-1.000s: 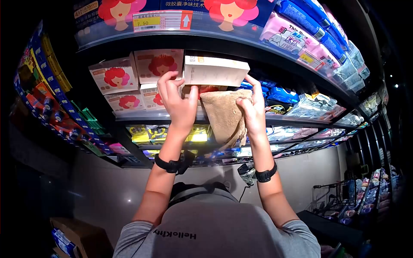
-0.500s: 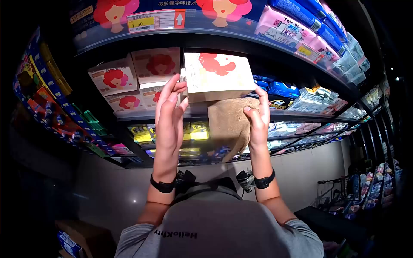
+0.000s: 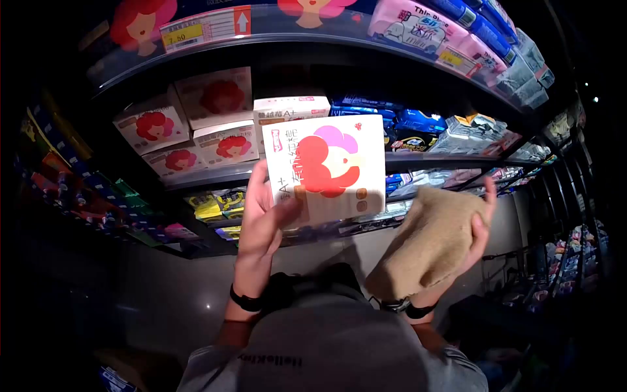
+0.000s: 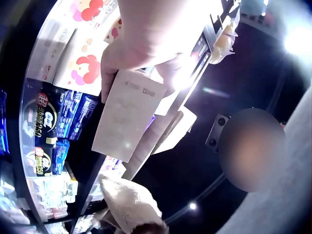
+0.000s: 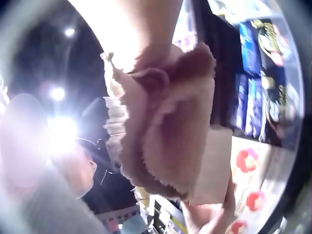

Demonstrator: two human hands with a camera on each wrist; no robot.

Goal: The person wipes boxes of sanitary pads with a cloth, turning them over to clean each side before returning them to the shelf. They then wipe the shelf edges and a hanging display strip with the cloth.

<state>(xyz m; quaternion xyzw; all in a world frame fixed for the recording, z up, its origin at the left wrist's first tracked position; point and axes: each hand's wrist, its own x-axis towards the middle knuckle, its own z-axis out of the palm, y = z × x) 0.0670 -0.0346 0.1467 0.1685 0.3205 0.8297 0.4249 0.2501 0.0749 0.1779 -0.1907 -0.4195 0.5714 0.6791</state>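
My left hand (image 3: 258,221) grips a white box (image 3: 358,147) by its left side, thumb across the front and fingers behind. The box stands tilted in front of the shelf, its printed face with a red-and-purple-haired head toward me. In the left wrist view a plain narrow side of the box (image 4: 127,117) shows below that hand. Off to the right, my right hand (image 3: 480,240) holds a tan towel-like cloth (image 3: 428,245), folded and hanging down to the left. The cloth (image 5: 170,136) covers most of that hand's fingers in the right wrist view.
Similar boxes (image 3: 225,145) are stacked on the shelf behind, left of blue packs (image 3: 418,124). Above runs the upper shelf's edge with a price label (image 3: 202,31) and pink packs (image 3: 411,29). Yellow packs (image 3: 208,208) sit on a lower shelf. A cart (image 3: 503,274) stands at right.
The box has come off the shelf toward me and turned, its printed face now in view, held by the left hand alone. The right hand has left the box and moved right and down with the cloth.
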